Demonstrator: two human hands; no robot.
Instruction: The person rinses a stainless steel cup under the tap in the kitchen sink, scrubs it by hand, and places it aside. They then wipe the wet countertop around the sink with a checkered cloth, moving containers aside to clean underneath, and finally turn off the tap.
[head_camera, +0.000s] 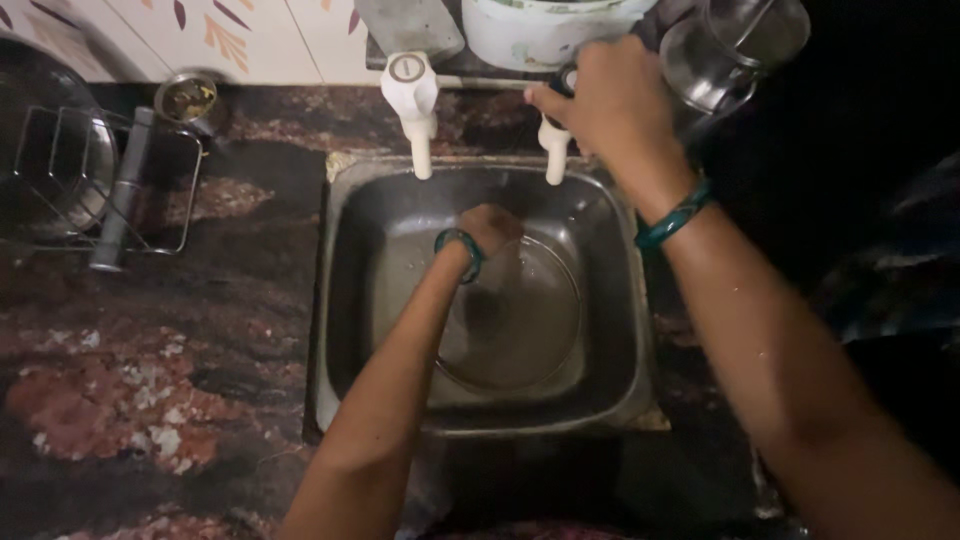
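The round glass lid (515, 320) should be held firmly in the sink (345, 300) by the left hand (490, 228) while the right tap (555, 150), gripped by the right hand (600, 100), is turned gently.

The left hand (490, 228) holds a glass bowl (520, 315) in the steel sink (345, 300); the right hand (600, 100) grips the right tap (556, 150).

Round glass lid (520, 325): clear, shallow, lying tilted inside the steel sink (345, 300), its far rim sitting under the left hand (490, 228), its near rim resting toward the sink's front wall. The sink bottom is showing through the glass.

White tap (553, 150): plastic, standing upright at the sink's back right edge, spout pointing down over the basin; the right hand (600, 100) is gripping its top.
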